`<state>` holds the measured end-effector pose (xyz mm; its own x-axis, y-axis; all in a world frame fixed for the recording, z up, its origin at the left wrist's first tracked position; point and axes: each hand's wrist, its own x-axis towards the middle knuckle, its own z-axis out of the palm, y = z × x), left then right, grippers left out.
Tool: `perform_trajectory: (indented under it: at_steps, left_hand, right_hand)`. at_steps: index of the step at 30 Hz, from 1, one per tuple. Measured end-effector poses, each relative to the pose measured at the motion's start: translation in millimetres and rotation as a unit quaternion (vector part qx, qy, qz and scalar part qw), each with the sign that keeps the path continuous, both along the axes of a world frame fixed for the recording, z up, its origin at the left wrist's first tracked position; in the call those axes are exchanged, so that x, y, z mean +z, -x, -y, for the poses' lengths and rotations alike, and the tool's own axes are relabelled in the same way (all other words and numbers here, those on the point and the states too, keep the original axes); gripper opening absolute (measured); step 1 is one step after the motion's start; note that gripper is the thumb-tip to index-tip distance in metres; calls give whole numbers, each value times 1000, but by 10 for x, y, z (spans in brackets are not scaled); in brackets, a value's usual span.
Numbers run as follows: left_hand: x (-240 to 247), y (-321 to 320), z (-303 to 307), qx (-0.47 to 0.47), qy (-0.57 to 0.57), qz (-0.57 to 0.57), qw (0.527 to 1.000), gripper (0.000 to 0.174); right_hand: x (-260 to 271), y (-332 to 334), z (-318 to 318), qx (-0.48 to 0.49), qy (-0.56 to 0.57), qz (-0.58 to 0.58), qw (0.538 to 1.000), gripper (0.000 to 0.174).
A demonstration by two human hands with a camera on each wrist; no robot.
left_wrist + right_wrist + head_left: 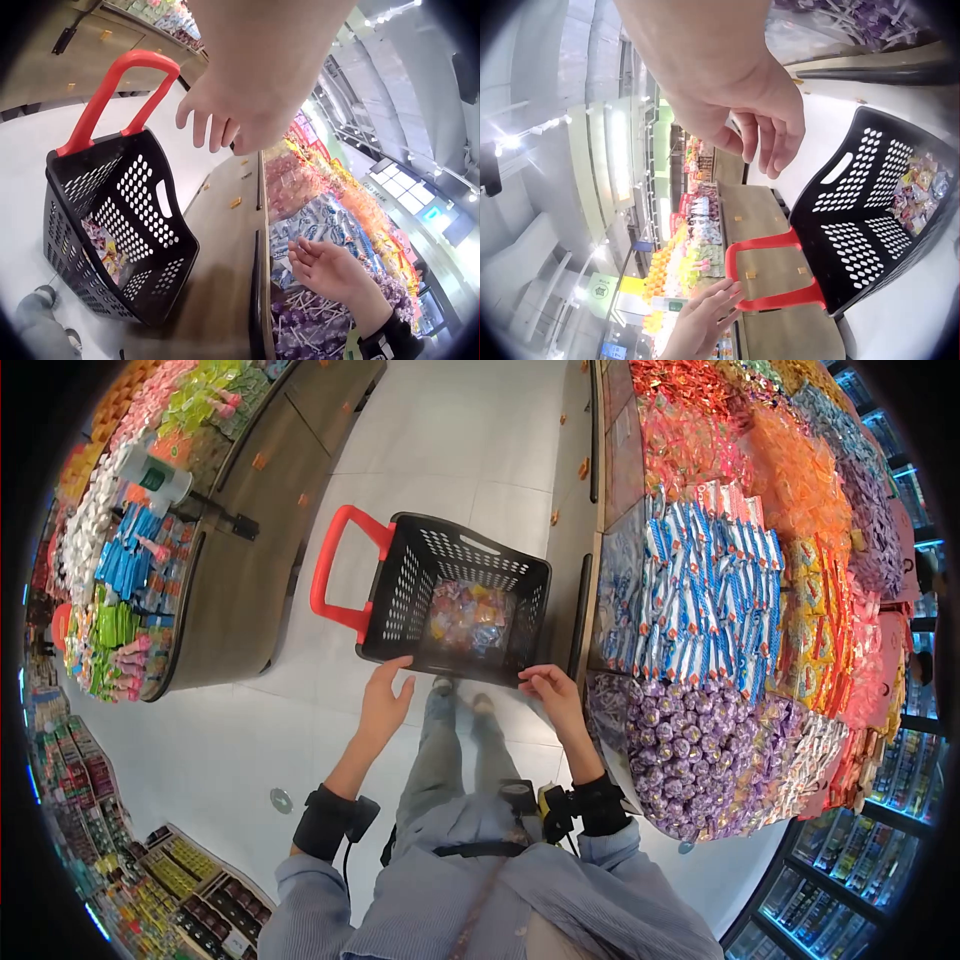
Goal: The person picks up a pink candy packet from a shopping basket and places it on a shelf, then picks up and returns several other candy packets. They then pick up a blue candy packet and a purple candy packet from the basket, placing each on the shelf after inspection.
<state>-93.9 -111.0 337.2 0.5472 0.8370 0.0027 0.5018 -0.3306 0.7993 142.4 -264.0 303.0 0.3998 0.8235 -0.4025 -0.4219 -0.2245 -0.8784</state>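
Note:
A black perforated basket [400,590] with a raised red handle [322,575] stands on the floor before the person's feet. Wrapped candies [470,618] lie in its bottom. The left hand [387,698] hovers over the near rim, fingers spread; in the left wrist view that hand [247,105] is clear of the basket [124,225]. At the basket's near right corner is the right hand [553,695], fingers loosely bent and holding nothing. The right wrist view shows this hand [742,97] apart from the basket [855,217], and the left hand [697,322] beyond.
A counter of heaped sweets stands close on the right, with blue-and-white packets [695,595] and purple-wrapped candies [685,750]. Another candy counter [245,570] is on the left. Pale floor [450,420] runs between them. Low shelves [190,870] stand at lower left.

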Motion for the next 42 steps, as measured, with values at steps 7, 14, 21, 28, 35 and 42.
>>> perform_trajectory:
  at_steps: [7, 14, 21, 28, 35, 42]
  left_hand:
    - [-590, -147, -781, -68, 48, -3, 997, 27]
    - [-1454, -436, -1318, -78, 71, -31, 994, 25]
    - [-2053, -656, -1288, -82, 119, -99, 985, 24]
    - [-2689, -922, -1151, -100, 133, -176, 970, 20]
    - [-3245, -1072, -1063, -106, 94, -225, 964, 15]
    - [-3785, -1151, -1236, -109, 94, -303, 942, 14]
  right_hand:
    - [-353, 170, -498, -19, 76, -9, 997, 14]
    - [-995, 387, -994, -9, 166, -28, 986, 14]
    - [-1988, 411, -1124, -45, 249, -31, 967, 10]
    - [-2983, 517, -1000, -64, 268, -32, 961, 12]
    - [-3336, 505, -1010, -104, 273, -91, 952, 15]
    - [-3531, 234, -1075, -97, 283, -99, 949, 15]
